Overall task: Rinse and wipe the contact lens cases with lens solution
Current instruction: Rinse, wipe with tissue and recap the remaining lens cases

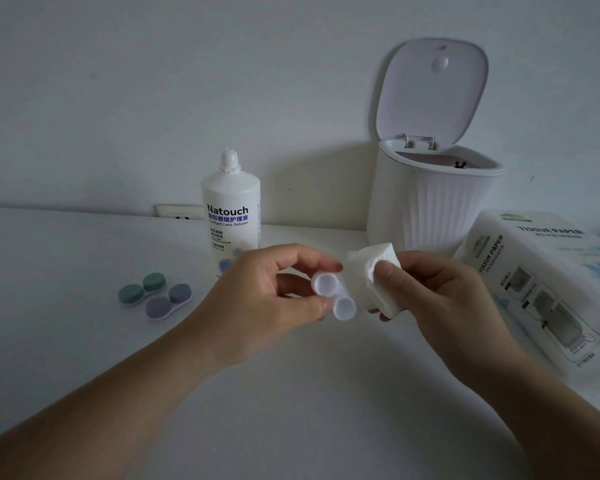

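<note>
Lens case (334,296) sits pinched in left hand (274,292); right hand (440,299) grips folded tissue (378,275), which should press into each open well.

Open-lidded bin (430,209) stands near a wall socket (179,212).

I have one view only, from the head camera, looking forward and down over the worktop (84,341) toward the wall. My landmark is the solution bottle (231,209), standing just left of centre at mid-depth. The lens sits close: both forearms enter from the bottom corners, nearer than the bottle. Wide-angle bending shows right of the bottle, where the tissue pack (548,282) stretches off-frame.
</note>
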